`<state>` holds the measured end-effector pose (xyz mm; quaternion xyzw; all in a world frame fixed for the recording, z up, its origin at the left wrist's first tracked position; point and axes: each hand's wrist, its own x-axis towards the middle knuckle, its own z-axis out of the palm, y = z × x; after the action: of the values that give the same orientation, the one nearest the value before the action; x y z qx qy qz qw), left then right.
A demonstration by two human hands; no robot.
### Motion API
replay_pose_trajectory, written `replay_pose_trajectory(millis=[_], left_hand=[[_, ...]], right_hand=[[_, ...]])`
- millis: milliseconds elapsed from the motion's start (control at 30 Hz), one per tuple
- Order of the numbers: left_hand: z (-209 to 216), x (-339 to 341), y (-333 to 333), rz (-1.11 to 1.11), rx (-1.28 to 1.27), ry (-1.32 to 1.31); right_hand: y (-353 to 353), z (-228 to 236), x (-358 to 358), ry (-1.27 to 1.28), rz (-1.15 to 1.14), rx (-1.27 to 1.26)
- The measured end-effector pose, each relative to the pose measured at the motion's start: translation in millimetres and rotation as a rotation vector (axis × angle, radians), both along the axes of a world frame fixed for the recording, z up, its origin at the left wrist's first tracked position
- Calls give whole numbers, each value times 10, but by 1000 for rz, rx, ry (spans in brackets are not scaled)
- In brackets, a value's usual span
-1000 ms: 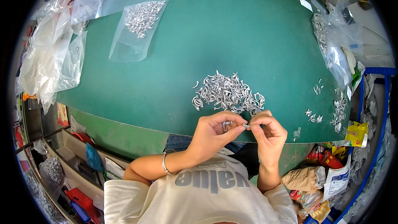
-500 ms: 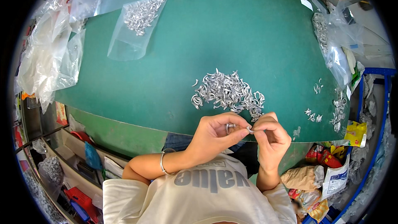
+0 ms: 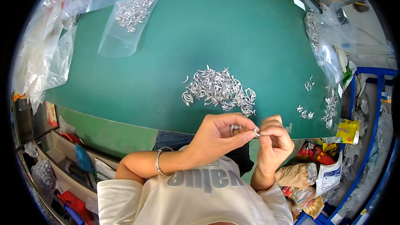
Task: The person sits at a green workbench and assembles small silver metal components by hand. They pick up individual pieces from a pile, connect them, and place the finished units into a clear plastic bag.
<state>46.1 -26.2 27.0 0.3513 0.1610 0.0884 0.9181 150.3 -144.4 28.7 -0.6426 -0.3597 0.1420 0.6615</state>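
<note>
Silver metal between fingertips, that's where the action is: one tiny piece (image 3: 256,133) pinched where the two hands meet, just off the near edge of the heap (image 3: 218,87) on the green tabletop (image 3: 166,37). Left hand (image 3: 218,135) has thumb and index closed on it; right hand (image 3: 274,143) meets it with fingertips drawn in narrow on the other side. Something else metallic (image 3: 235,128) shows by the left's curled fingers, but I can't tell if it's a worn ring or another loose part.

What's changed over the last second: both hands have crept a bit to the right relative to the heap, and the piece looks turned more on a slant. Heap looks about the same, as does the clear bag (image 3: 118,46) of similar bits farther off. So my read is they're busy with this single piece and it isn't let go yet. Exact fingertip contact is too small to make out.
</note>
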Motion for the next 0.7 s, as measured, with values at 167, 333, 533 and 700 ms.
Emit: replay_pose_trajectory(millis=[167, 333, 533, 700], left_hand=[[10, -3, -5, -16, 6, -30], [-141, 22, -38, 111, 74, 43], [-269, -91, 39, 115, 116, 146], [-282, -85, 31, 130, 95, 164]], right_hand=[[-18, 48, -2, -66, -11, -19], [-148, -170, 312, -143, -294, -217], [-568, -589, 994, -788, -657, -765], [-302, -432, 774, -796, -522, -693]])
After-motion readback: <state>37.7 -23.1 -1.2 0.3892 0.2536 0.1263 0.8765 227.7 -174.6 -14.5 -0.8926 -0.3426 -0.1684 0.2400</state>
